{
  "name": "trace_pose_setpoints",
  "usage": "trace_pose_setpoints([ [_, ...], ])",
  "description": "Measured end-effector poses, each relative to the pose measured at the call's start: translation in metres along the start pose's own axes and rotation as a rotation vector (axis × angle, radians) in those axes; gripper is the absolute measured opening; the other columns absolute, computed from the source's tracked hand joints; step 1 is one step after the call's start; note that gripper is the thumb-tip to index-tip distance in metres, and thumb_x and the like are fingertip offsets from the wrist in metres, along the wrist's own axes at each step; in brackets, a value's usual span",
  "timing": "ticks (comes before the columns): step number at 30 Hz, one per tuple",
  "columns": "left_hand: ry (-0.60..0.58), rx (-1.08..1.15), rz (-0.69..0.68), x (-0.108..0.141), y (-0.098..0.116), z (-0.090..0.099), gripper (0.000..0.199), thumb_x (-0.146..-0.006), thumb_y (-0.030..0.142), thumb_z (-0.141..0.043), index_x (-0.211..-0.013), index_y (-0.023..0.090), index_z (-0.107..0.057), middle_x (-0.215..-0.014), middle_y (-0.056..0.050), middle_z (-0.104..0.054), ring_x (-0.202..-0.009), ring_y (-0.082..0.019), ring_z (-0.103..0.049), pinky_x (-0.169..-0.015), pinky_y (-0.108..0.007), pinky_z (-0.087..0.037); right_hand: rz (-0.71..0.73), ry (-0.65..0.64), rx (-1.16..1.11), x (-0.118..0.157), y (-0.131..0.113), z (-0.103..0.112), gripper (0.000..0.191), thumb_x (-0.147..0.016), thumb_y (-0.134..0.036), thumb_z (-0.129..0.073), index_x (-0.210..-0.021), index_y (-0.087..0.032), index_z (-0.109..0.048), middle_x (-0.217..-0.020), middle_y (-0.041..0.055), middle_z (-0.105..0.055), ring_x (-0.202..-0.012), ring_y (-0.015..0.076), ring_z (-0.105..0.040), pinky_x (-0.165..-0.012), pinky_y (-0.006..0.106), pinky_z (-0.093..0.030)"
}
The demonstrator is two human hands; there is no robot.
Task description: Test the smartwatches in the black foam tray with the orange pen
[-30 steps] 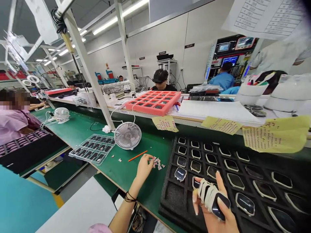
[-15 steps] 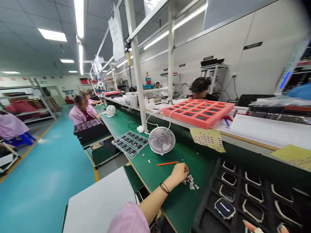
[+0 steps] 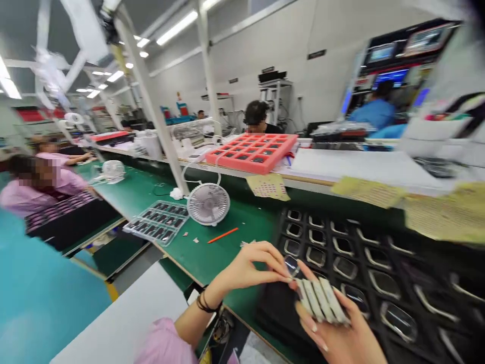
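Right grip is clasped around a stack of pale-edged watches, held side by side above the near part of the black tray. Left grip has just come over from the scraps on the green desk, where its fingers were half a second ago. Its thumb and index finger now nearly meet beside the left end of the stack, close to the right fingertips; whether a scrap is pinched there is too small and blurred to tell. A second ago a dark screen faced up from the stack; now mostly the edges show. As I judge it, this shift takes the work from picking at the pile to handling the watches themselves. The orange stick lies untouched beyond the left wrist, near the fan, and other watches sit in the tray's compartments.
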State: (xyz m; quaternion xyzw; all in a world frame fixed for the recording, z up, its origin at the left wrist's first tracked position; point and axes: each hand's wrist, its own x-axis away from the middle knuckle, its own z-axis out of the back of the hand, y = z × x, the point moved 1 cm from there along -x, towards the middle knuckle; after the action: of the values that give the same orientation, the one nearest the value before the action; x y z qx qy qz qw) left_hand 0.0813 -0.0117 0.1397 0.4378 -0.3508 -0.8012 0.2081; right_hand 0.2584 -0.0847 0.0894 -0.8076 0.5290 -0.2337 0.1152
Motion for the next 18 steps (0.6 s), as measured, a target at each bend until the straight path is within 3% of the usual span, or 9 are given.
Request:
trace_pose_setpoints([
  [3, -0.047, -0.031, -0.05, -0.004, -0.004, 0.002, 0.02, -0.082, 0.035, -0.068, -0.076, 0.017, -0.075, -0.076, -0.006, -0.067, -0.073, -0.014, -0.061, -0.072, -0.028, -0.049, 0.006, -0.035, -0.03, 0.002, 0.002, -0.018, 0.062, -0.078, -0.041, -0.063, -0.136, -0.025, -0.047, -0.084, 0.0073, -0.068, -0.047, 0.0131, -0.048, -0.037, 0.021, -0.03],
  [6, -0.089, -0.022, -0.078, -0.006, -0.005, 0.0, 0.017, -0.083, 0.033, -0.068, -0.078, 0.019, -0.076, -0.076, -0.005, -0.065, -0.073, -0.014, -0.059, -0.067, -0.026, -0.048, -0.009, -0.07, -0.045, 0.002, 0.003, -0.021, 0.063, -0.079, -0.043, -0.061, -0.136, -0.021, -0.045, -0.079, 0.0059, -0.067, -0.045, 0.0131, -0.05, -0.036, 0.02, -0.03],
  [12, -0.224, -0.069, -0.175, -0.011, 0.006, -0.007, 0.016, -0.084, 0.031, -0.066, -0.078, 0.02, -0.076, -0.078, -0.005, -0.066, -0.077, -0.014, -0.058, -0.071, -0.026, -0.046, -0.016, -0.082, -0.061, 0.0, 0.004, -0.022, 0.048, -0.077, -0.042, -0.064, -0.12, -0.022, -0.059, -0.073, 0.0019, -0.065, -0.045, 0.0139, -0.053, -0.035, 0.02, -0.032],
  [15, -0.292, -0.123, -0.199, -0.012, 0.007, -0.006, 0.02, -0.086, 0.031, -0.063, -0.078, 0.019, -0.076, -0.078, -0.005, -0.067, -0.08, -0.015, -0.061, -0.078, -0.027, -0.046, -0.031, -0.087, -0.05, 0.0, 0.007, -0.016, 0.038, -0.076, -0.044, -0.066, -0.108, -0.024, -0.065, -0.068, 0.0003, -0.064, -0.044, 0.0141, -0.053, -0.033, 0.019, -0.031],
  [18, -0.445, -0.187, -0.208, -0.01, 0.006, -0.003, 0.016, -0.087, 0.027, -0.063, -0.079, 0.02, -0.076, -0.083, -0.005, -0.069, -0.088, -0.016, -0.064, -0.087, -0.027, -0.045, -0.098, -0.07, 0.022, 0.003, 0.012, 0.002, 0.03, -0.076, -0.044, -0.066, -0.098, -0.024, -0.067, -0.066, 0.001, -0.064, -0.046, 0.0151, -0.055, -0.034, 0.022, -0.035],
])
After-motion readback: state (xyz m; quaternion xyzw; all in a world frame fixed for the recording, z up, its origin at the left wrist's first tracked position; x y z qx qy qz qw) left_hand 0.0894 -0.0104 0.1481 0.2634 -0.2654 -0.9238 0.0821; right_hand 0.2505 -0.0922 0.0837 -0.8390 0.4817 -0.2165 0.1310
